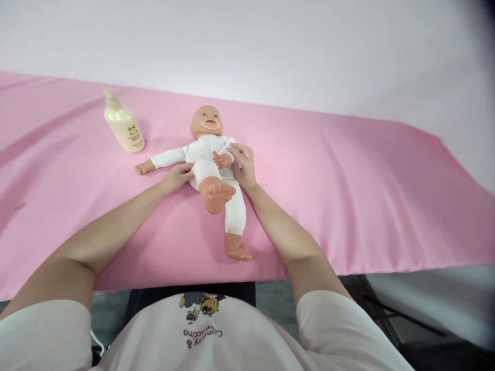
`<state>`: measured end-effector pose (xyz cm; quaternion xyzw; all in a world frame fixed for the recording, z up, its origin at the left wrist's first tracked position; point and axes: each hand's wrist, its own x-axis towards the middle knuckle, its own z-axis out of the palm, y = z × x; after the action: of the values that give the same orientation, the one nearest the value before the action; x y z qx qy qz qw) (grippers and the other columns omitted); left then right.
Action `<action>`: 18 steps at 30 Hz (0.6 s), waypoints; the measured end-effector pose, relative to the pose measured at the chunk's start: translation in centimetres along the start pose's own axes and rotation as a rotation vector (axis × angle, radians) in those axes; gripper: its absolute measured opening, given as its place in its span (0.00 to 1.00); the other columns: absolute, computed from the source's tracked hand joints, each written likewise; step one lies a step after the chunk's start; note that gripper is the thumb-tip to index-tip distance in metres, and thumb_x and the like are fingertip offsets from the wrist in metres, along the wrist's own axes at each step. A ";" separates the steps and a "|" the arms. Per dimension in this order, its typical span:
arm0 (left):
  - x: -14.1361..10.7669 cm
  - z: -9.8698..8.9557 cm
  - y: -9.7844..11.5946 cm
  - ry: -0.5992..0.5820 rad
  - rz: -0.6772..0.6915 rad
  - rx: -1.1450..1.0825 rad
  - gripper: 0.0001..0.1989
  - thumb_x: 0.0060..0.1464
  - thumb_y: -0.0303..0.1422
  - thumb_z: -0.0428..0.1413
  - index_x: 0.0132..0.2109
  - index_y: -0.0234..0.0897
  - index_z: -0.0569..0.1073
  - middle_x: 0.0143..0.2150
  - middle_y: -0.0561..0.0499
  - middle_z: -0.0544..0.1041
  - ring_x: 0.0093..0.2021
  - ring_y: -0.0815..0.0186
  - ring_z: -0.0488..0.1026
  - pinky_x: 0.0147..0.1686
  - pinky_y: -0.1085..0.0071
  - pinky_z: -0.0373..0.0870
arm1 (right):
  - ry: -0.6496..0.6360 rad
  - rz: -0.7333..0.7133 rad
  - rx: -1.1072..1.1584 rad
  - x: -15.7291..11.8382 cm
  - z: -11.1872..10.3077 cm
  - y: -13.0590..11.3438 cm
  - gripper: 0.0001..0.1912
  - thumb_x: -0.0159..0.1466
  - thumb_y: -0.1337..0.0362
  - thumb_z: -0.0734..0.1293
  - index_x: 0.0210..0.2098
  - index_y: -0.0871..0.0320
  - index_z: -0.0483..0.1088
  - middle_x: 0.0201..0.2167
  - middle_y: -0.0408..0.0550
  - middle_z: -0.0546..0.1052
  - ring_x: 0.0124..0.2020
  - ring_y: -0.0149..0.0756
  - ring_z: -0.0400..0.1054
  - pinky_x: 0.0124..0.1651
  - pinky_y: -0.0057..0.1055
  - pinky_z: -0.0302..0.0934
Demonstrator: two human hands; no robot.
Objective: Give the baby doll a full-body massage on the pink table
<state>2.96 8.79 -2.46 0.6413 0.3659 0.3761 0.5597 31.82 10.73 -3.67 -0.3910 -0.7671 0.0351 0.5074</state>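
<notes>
A baby doll (203, 149) with a cloth body in white lies on its back, head away from me. One of its legs is bent up with the foot (217, 196) toward me; the other stretches toward the near edge. My left hand (180, 176) holds the doll's side by the hip, its fingertips partly hidden behind the raised thigh. On the other side, my right hand (244, 164) is curled round the doll's bent arm and waist, fingers over the sleeve near the doll's small hand (222, 159).
A pale yellow pump bottle (126, 126) stands to the left of the doll. Pink cloth (309, 180) with folds covers the table, whose near edge lies close to my body. Behind it rises a white wall (247, 51). A small thin object (19, 206) lies far left.
</notes>
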 end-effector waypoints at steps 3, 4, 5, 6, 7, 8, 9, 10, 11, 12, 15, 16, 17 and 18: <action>-0.2 -0.1 0.7 -0.017 0.005 0.019 0.27 0.48 0.52 0.69 0.43 0.32 0.81 0.43 0.43 0.83 0.42 0.58 0.78 0.44 0.64 0.74 | 0.026 0.078 0.078 0.3 -0.1 -1.0 0.16 0.71 0.56 0.64 0.54 0.48 0.77 0.58 0.52 0.77 0.64 0.49 0.68 0.72 0.58 0.57; -0.3 -0.1 1.1 -0.033 0.003 0.036 0.28 0.48 0.52 0.69 0.45 0.33 0.81 0.44 0.42 0.84 0.44 0.56 0.78 0.46 0.62 0.75 | 0.059 0.131 0.135 0.4 -0.1 -1.3 0.15 0.70 0.55 0.66 0.53 0.48 0.77 0.58 0.51 0.77 0.64 0.49 0.68 0.74 0.57 0.56; -0.4 -0.2 1.4 -0.050 -0.001 0.058 0.28 0.48 0.52 0.69 0.46 0.33 0.81 0.46 0.41 0.84 0.46 0.54 0.79 0.47 0.61 0.76 | 0.101 0.190 0.205 0.5 -0.1 -1.6 0.15 0.69 0.53 0.67 0.52 0.48 0.77 0.58 0.50 0.77 0.64 0.48 0.68 0.75 0.56 0.55; -0.6 -0.2 1.7 -0.066 -0.004 0.083 0.28 0.49 0.52 0.68 0.48 0.33 0.81 0.49 0.40 0.84 0.48 0.53 0.79 0.50 0.59 0.76 | 0.145 0.254 0.280 0.6 -0.1 -1.7 0.16 0.68 0.51 0.69 0.52 0.47 0.77 0.58 0.49 0.77 0.64 0.47 0.67 0.75 0.54 0.55; -0.7 -0.3 2.0 -0.079 -0.001 0.107 0.28 0.49 0.52 0.68 0.48 0.34 0.81 0.51 0.39 0.84 0.51 0.51 0.79 0.52 0.57 0.76 | 0.190 0.318 0.356 0.7 0.0 -1.8 0.17 0.66 0.50 0.70 0.52 0.47 0.76 0.58 0.49 0.77 0.64 0.46 0.68 0.75 0.52 0.56; -0.8 -0.4 2.2 -0.091 0.006 0.131 0.27 0.49 0.52 0.68 0.47 0.34 0.81 0.54 0.38 0.83 0.54 0.49 0.79 0.55 0.56 0.76 | 0.238 0.376 0.423 0.8 0.0 -1.8 0.19 0.65 0.49 0.71 0.53 0.48 0.74 0.57 0.49 0.77 0.63 0.45 0.68 0.74 0.50 0.58; -0.9 -0.5 2.4 -0.097 0.020 0.150 0.26 0.49 0.52 0.69 0.45 0.34 0.81 0.57 0.37 0.82 0.57 0.48 0.78 0.58 0.54 0.75 | 0.288 0.427 0.478 0.9 0.1 -1.6 0.21 0.64 0.48 0.71 0.54 0.49 0.73 0.57 0.49 0.77 0.63 0.44 0.69 0.73 0.49 0.60; -1.0 -0.6 2.5 -0.104 0.036 0.164 0.26 0.48 0.52 0.69 0.42 0.34 0.81 0.59 0.36 0.81 0.60 0.47 0.77 0.60 0.53 0.74 | 0.342 0.468 0.519 1.0 0.2 -1.3 0.23 0.63 0.48 0.72 0.54 0.49 0.72 0.57 0.50 0.77 0.62 0.44 0.69 0.71 0.47 0.62; -1.0 -0.8 2.6 -0.117 0.049 0.180 0.25 0.47 0.52 0.70 0.41 0.35 0.81 0.60 0.35 0.80 0.62 0.46 0.75 0.61 0.53 0.73 | 0.399 0.497 0.551 1.1 0.2 -1.0 0.24 0.62 0.48 0.72 0.54 0.50 0.71 0.56 0.50 0.77 0.61 0.43 0.70 0.70 0.45 0.64; -1.0 -1.0 2.7 -0.135 0.054 0.199 0.24 0.47 0.51 0.70 0.40 0.35 0.80 0.61 0.34 0.79 0.64 0.46 0.74 0.62 0.52 0.72 | 0.453 0.517 0.577 1.1 0.3 -0.5 0.25 0.62 0.48 0.72 0.54 0.51 0.70 0.56 0.51 0.77 0.61 0.42 0.71 0.68 0.44 0.65; -1.1 -1.7 3.0 -0.229 0.033 0.269 0.23 0.49 0.47 0.69 0.46 0.36 0.81 0.66 0.35 0.75 0.67 0.47 0.72 0.63 0.52 0.72 | 0.569 0.578 0.663 1.2 0.3 0.8 0.26 0.61 0.49 0.72 0.54 0.52 0.68 0.55 0.51 0.76 0.59 0.40 0.73 0.65 0.42 0.68; -1.1 -1.9 3.1 -0.266 0.024 0.288 0.22 0.51 0.46 0.68 0.48 0.37 0.80 0.68 0.36 0.73 0.67 0.47 0.72 0.63 0.52 0.72 | 0.594 0.605 0.697 1.2 0.3 1.2 0.26 0.60 0.50 0.72 0.54 0.53 0.68 0.56 0.51 0.76 0.58 0.39 0.74 0.64 0.42 0.69; -1.2 -2.1 3.2 -0.297 0.019 0.301 0.22 0.52 0.45 0.67 0.50 0.38 0.80 0.70 0.36 0.72 0.68 0.47 0.71 0.62 0.53 0.73 | 0.614 0.631 0.726 1.2 0.2 1.5 0.26 0.60 0.51 0.72 0.55 0.53 0.68 0.56 0.51 0.76 0.57 0.38 0.74 0.63 0.42 0.70; -1.2 -2.3 3.3 -0.322 0.020 0.309 0.22 0.53 0.44 0.67 0.51 0.38 0.80 0.70 0.37 0.71 0.69 0.48 0.71 0.62 0.53 0.73 | 0.629 0.651 0.748 1.1 0.0 1.6 0.26 0.60 0.53 0.72 0.55 0.53 0.68 0.57 0.51 0.76 0.57 0.37 0.74 0.63 0.42 0.70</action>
<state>0.49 8.36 0.93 0.7747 0.3189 0.2139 0.5024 32.51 12.60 -3.58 -0.3925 -0.3557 0.3399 0.7771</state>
